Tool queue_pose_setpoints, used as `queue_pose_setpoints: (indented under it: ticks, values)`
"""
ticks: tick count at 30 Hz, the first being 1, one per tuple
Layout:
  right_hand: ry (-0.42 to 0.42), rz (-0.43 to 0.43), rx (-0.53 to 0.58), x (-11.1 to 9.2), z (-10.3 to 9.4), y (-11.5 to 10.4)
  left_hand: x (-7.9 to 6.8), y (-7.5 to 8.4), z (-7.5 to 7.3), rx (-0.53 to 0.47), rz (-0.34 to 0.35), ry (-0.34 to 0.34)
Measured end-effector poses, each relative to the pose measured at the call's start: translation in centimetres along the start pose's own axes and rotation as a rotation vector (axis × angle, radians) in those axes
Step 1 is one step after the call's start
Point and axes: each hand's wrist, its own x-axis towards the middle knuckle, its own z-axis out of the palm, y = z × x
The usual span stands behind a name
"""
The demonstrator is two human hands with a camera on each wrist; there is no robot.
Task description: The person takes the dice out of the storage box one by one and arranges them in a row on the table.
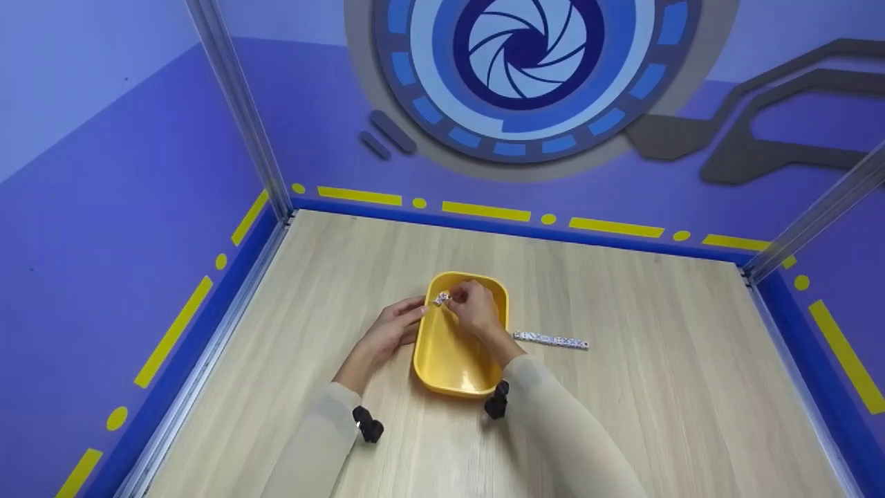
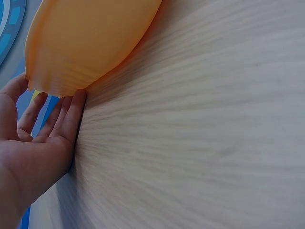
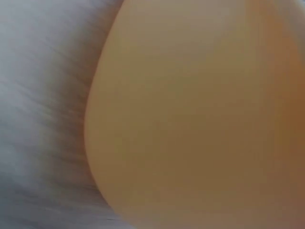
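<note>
A yellow plastic tub [image 1: 453, 356] stands on the table. Inside its far end, my right hand [image 1: 477, 308] pinches a small white patterned piece [image 1: 442, 298] at the fingertips; its exact kind does not show. My left hand [image 1: 390, 332] rests against the tub's left outer wall, thumb near the rim. In the left wrist view, the left hand's fingers [image 2: 71, 117] reach fairly straight to the tub's underside edge. The tub's wall [image 3: 190, 119] fills most of the right wrist view, and the right hand is out of sight there.
A narrow white patterned strip [image 1: 551, 340] lies on the wooden table [image 1: 664, 387], right of the tub. Blue panels [image 1: 484, 183] with yellow dashes enclose the table at the back and sides, with metal posts [image 1: 242, 104] at the corners.
</note>
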Motion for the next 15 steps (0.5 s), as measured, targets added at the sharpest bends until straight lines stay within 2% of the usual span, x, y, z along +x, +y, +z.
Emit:
queue_pose_setpoints:
  ticks: [11,15]
  values:
    - [-0.076,0.028,-0.114,0.3,0.08,0.27,0.26,0.03,0.03,0.016,0.002,0.022]
    - [-0.082,-0.025,-0.186,0.27,0.38,0.42,0.13,-0.03,0.01,0.013,-0.004,0.027]
